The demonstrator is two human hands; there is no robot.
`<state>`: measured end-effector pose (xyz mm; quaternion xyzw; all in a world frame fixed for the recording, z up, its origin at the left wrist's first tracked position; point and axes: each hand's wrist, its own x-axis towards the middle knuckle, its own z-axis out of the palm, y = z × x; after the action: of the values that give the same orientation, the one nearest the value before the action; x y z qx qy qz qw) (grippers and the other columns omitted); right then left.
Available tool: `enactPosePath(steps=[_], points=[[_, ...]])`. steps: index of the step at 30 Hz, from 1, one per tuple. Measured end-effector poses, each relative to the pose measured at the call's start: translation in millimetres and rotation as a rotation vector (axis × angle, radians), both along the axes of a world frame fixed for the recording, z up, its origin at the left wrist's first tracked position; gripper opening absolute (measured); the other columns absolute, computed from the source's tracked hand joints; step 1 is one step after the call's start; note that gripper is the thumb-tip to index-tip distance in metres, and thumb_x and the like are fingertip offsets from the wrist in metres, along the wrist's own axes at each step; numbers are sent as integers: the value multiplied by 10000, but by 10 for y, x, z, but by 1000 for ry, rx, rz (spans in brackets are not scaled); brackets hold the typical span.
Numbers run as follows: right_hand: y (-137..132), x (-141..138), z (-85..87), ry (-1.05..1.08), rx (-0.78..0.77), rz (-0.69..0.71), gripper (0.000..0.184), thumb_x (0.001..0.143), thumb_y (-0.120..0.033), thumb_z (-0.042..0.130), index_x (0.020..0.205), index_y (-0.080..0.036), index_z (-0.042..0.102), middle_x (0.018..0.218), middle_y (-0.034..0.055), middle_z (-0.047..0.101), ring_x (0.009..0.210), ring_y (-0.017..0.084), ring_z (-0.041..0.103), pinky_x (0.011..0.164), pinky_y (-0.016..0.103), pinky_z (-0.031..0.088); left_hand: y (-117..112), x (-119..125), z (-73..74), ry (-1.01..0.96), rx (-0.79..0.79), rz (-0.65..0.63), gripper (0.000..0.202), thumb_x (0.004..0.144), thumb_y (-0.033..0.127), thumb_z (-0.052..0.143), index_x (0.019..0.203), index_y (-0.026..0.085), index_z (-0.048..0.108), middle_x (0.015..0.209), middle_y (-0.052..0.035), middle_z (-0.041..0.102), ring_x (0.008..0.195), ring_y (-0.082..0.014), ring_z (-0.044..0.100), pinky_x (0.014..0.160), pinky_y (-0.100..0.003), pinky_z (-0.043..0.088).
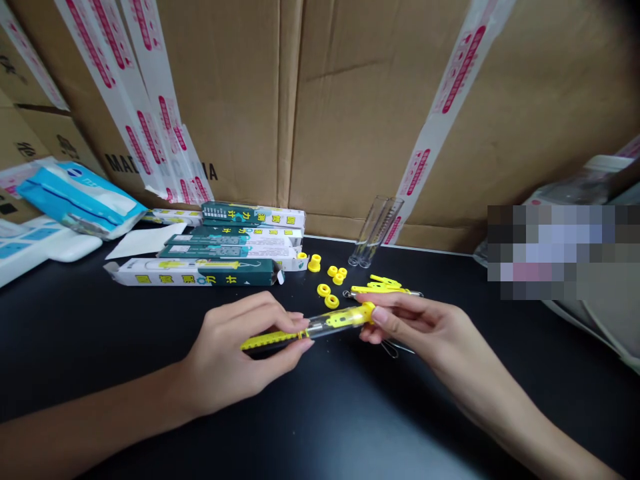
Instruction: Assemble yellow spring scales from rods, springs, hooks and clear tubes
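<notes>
A clear plastic tube with a yellow cap and a yellow scale strip (320,327) lies level just above the black table (320,427), held between both hands. My left hand (235,357) is closed round the yellow strip end. My right hand (415,323) pinches the yellow cap end with its fingertips. A thin metal hook (395,348) lies under my right hand. Several loose yellow rings and caps (327,280) lie just behind the tube, next to a small heap of yellow strips with hooks (383,287).
Green and white product boxes (225,250) are stacked at the back left. Two clear tubes (375,230) lean against taped cardboard cartons (350,100). A blue and white packet (83,200) lies far left, a blurred object far right.
</notes>
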<state>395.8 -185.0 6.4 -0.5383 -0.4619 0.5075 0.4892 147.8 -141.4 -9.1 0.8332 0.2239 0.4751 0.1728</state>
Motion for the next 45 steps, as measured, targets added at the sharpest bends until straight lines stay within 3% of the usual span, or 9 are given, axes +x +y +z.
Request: enactPosePath(steps=[4,13,22,30,37,45], points=[[35,2,43,-35,-1,-13,404,729,-497,857,1000,-198,835,721,46,771,643,145,690,686,248,602,11,12,13,-13,3,16,164,748,7,796,789,135,702,769,-32,738,757,-140,758,724,-176,602],[31,35,26,-17,-1,4,533,616,-382,939,1112,-241,803,1132,84,789,987,261,743,911,358,603,38,15,52,-2,-97,124,206,694,71,879,846,179,790,856,5,822,699,-108,760,719,-120,597],[56,40,94,-89,-67,13,474,650,-491,899,1021,-203,832,903,77,806,734,177,725,795,308,622,36,24,62,-23,-58,103,175,691,50,865,802,163,791,827,-7,816,713,-107,764,722,-108,593],[72,23,137,-224,-1,47,484,701,-590,824,973,-190,846,710,62,748,656,182,678,693,310,600,18,20,68,-14,-33,107,144,706,60,846,784,156,772,801,-10,808,659,-98,744,657,-117,579],[91,36,92,-210,-15,57,480,687,-622,819,894,-191,856,703,66,746,624,160,640,637,276,562,8,20,55,-32,-46,62,136,719,37,827,736,144,744,760,-24,785,701,-128,764,666,-140,583],[76,71,109,-135,-17,82,393,691,-504,871,969,-226,848,779,54,761,683,148,644,693,253,561,11,34,63,-27,-55,36,135,717,23,820,734,133,744,748,-36,776,701,-136,768,661,-144,590]])
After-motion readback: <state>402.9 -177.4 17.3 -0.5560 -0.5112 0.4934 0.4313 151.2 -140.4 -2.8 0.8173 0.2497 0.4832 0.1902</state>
